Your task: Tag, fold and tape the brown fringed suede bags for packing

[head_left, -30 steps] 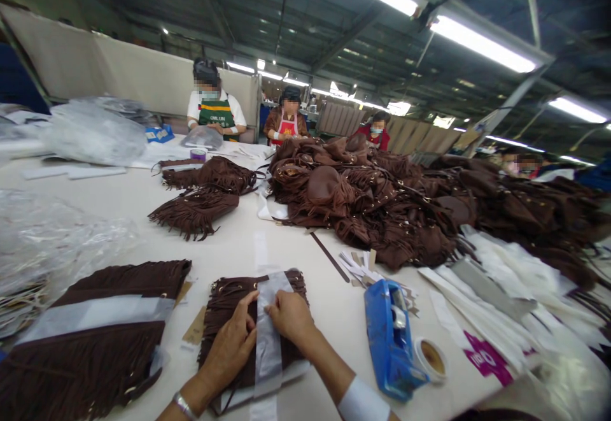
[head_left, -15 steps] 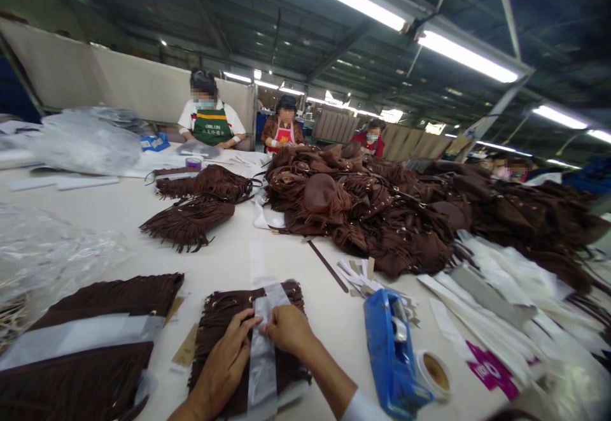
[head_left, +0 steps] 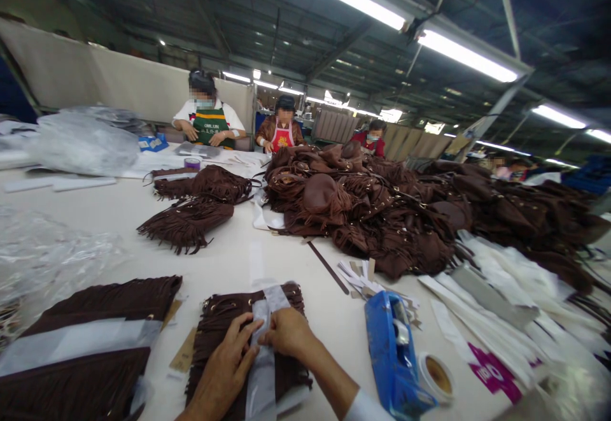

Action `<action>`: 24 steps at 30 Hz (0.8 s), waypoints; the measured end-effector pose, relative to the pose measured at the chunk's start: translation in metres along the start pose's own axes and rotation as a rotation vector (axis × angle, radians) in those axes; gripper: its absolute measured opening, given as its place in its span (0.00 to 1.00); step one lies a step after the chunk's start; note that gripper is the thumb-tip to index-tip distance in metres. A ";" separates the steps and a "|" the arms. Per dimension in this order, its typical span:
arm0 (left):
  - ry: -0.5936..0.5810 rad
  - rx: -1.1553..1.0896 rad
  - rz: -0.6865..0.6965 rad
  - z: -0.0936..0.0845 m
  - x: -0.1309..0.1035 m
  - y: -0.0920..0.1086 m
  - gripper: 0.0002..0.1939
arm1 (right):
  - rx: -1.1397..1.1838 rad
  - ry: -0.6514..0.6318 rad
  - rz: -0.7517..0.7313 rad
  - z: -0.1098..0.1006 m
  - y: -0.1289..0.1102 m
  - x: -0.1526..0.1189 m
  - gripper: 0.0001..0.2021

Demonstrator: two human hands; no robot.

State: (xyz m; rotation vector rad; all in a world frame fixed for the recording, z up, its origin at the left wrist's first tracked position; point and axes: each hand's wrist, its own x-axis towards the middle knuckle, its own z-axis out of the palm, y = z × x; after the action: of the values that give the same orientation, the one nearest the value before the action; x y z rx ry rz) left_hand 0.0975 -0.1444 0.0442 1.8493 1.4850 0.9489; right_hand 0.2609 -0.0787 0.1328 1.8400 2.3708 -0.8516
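Note:
A folded brown fringed bag [head_left: 222, 309] with metal eyelets lies in front of me. A pale grey, slightly see-through strip [head_left: 261, 389] runs lengthwise over it. My left hand [head_left: 222, 367] rests on the bag from the left, its fingers spread and their tips at the strip's edge. From the right, my right hand [head_left: 289, 332] pinches the strip near its middle, with fingers curled. What lies under these fingertips is hidden. At the left is a second brown fringed bag [head_left: 90, 300] with a grey band [head_left: 81, 344] across it. A brown card tag [head_left: 184, 352] lies between the two bags.
A blue tape dispenser [head_left: 392, 351] and a tape roll [head_left: 436, 376] stand right of my hands. Beyond lies a big heap of brown bags [head_left: 363, 211]. White wrapping [head_left: 515, 281] covers the right side, clear plastic [head_left: 52, 249] the left. Several co-workers [head_left: 212, 125] sit across the table.
My left thumb and fingers have shifted slightly along the strip. My right hand stays almost in place on it. Across the table, the co-worker in the green apron has raised a hand.

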 end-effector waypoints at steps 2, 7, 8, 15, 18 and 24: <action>0.002 0.010 0.005 0.000 0.000 -0.001 0.20 | 0.005 0.040 -0.019 -0.007 0.003 -0.006 0.09; 0.023 0.050 0.003 0.001 0.000 0.000 0.20 | -0.058 0.205 -0.310 -0.028 0.030 -0.018 0.36; 0.025 0.056 -0.001 0.001 0.000 0.001 0.20 | -0.086 0.180 -0.382 -0.029 0.037 -0.016 0.40; 0.037 0.079 -0.010 0.004 0.000 -0.002 0.21 | -0.046 0.188 -0.522 -0.012 0.061 0.017 0.29; 0.035 0.088 -0.003 0.005 0.001 -0.005 0.22 | -0.008 0.159 -0.604 -0.015 0.063 0.028 0.24; 0.031 0.096 -0.011 0.004 0.000 -0.007 0.22 | 0.178 -0.083 -0.580 -0.053 0.067 0.039 0.31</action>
State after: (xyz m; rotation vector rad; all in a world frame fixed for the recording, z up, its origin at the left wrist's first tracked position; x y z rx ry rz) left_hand 0.0965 -0.1433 0.0367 1.9001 1.5831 0.9198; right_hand 0.3259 -0.0108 0.1380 1.1167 2.8925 -1.1804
